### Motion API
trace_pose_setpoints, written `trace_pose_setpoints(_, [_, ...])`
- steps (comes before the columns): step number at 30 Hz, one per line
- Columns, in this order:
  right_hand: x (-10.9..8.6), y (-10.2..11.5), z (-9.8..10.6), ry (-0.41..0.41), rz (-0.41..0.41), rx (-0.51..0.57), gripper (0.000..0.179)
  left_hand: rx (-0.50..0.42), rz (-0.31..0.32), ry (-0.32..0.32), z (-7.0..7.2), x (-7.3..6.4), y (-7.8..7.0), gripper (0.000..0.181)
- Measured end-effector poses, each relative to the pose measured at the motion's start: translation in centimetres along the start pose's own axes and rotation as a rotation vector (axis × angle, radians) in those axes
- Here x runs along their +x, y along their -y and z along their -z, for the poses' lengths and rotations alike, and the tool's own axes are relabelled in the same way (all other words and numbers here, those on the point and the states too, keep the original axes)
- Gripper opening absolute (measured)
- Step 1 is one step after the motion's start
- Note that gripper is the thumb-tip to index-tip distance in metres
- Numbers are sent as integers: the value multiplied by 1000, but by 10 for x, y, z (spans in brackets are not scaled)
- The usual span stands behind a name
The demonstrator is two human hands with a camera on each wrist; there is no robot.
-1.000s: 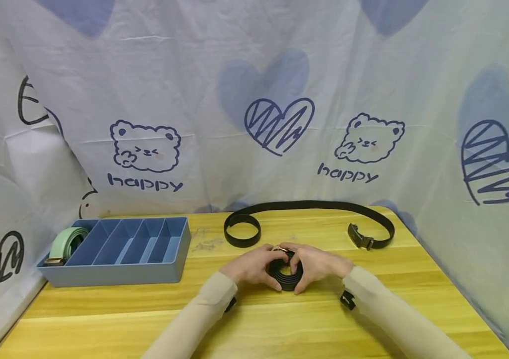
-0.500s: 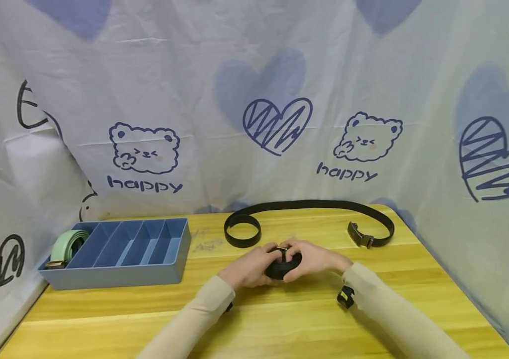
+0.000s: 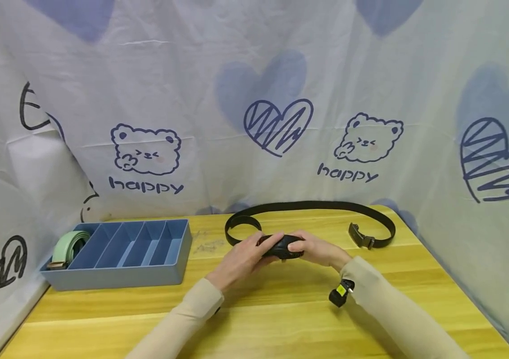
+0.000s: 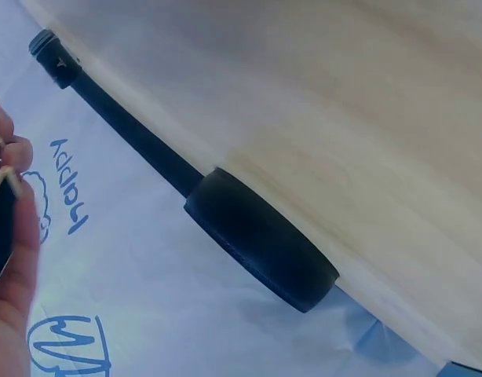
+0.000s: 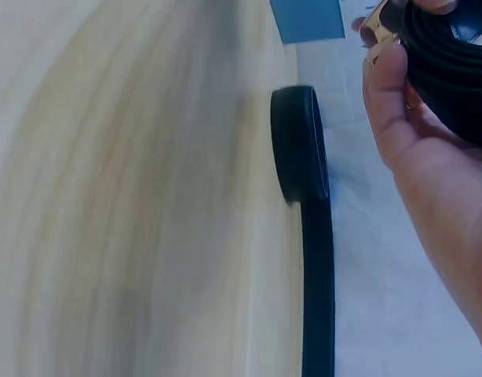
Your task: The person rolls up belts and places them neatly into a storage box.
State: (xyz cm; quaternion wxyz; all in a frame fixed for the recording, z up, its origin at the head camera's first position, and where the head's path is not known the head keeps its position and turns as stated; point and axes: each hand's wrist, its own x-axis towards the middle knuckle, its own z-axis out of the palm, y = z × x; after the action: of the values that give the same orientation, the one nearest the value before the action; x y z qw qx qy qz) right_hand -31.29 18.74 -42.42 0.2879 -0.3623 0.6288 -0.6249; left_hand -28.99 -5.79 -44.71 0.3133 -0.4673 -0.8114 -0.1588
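Note:
A coiled black belt (image 3: pixel 285 247) is held between both hands above the table, tilted so that its outer side faces the head camera. My left hand (image 3: pixel 247 257) grips the coil's left side, with fingers laid over it. On the other side my right hand (image 3: pixel 319 249) pinches the coil, its thumb on the near face. The right wrist view shows the wound layers of the belt (image 5: pixel 453 75) and a gold buckle (image 5: pixel 378 33) by the fingers. In the left wrist view only part of the left hand (image 4: pixel 13 267) shows.
Behind the hands a second black belt (image 3: pixel 308 205) lies partly rolled, its buckle (image 3: pixel 361 236) to the right. A blue divided tray (image 3: pixel 115 279) stands at the left, with a rolled green belt (image 3: pixel 67 248) in its leftmost compartment. A printed cloth (image 3: pixel 218 164) hangs behind the table.
Both hands have lifted the coiled belt off the table and turned it over, so the buckle no longer shows on top in the head view. The tray and the other belts have not moved.

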Motion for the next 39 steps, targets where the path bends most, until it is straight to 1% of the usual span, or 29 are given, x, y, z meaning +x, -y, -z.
trace_pose_setpoints(2, [2, 1, -4, 56, -6, 62, 26, 5, -43, -41, 2, 0, -2, 83])
trace_pose_setpoints(4, [5, 1, -9, 110, -15, 98, 31, 20, -83, -83, 4, 0, -4, 79])
trace_pose_setpoints(7, [9, 1, -14, 158, -32, 141, 38, 51, -121, -148, 8, 0, -6, 62])
trace_pose_setpoints(9, [13, 0, -16, 154, -34, 166, 40, 80, -122, -184, 12, 0, -5, 53])
trace_pose_setpoints(11, [19, -2, -18, 126, -36, 199, 44, 101, -107, -217, 16, -1, -2, 49])
trace_pose_setpoints(14, [31, -5, -22, 79, -27, 234, 48, 132, -63, -256, 21, -4, 5, 53])
trace_pose_setpoints(17, [44, -6, -28, 64, -24, 251, 57, 137, -14, -268, 27, -9, 11, 57])
trace_pose_setpoints(20, [52, -4, -32, 89, -49, 245, 70, 119, 12, -263, 34, -15, 15, 51])
trace_pose_setpoints(22, [56, -1, -34, 117, -68, 246, 81, 90, 21, -258, 39, -20, 16, 49])
trace_pose_setpoints(24, [60, 1, -36, 147, -82, 244, 87, 62, 31, -261, 43, -24, 18, 51])
trace_pose_setpoints(26, [66, 3, -39, 154, -87, 252, 88, 48, 45, -269, 46, -28, 20, 58])
trace_pose_setpoints(27, [70, 4, -42, 141, -84, 253, 87, 51, 55, -277, 48, -30, 22, 61])
trace_pose_setpoints(29, [78, 4, -47, 75, -83, 244, 86, 64, 80, -296, 50, -33, 26, 66])
trace_pose_setpoints(30, [82, 3, -51, 17, -84, 226, 85, 73, 92, -306, 52, -34, 29, 66])
trace_pose_setpoints(32, [90, 2, -58, -131, -75, 136, 83, 92, 118, -323, 57, -36, 35, 66])
trace_pose_setpoints(34, [96, 0, -64, -286, -64, -29, 81, 110, 145, -344, 63, -37, 42, 64])
trace_pose_setpoints(35, [99, -1, -67, -357, -53, -130, 77, 119, 158, -352, 67, -38, 46, 63])
trace_pose_setpoints(36, [102, -2, -69, -416, -36, -251, 69, 131, 175, -361, 71, -38, 51, 63])
trace_pose_setpoints(38, [107, -4, -74, -476, 17, -530, 52, 161, 216, -381, 80, -40, 61, 63])
trace_pose_setpoints(39, [110, -5, -77, -483, 46, -670, 42, 173, 235, -395, 84, -42, 66, 62])
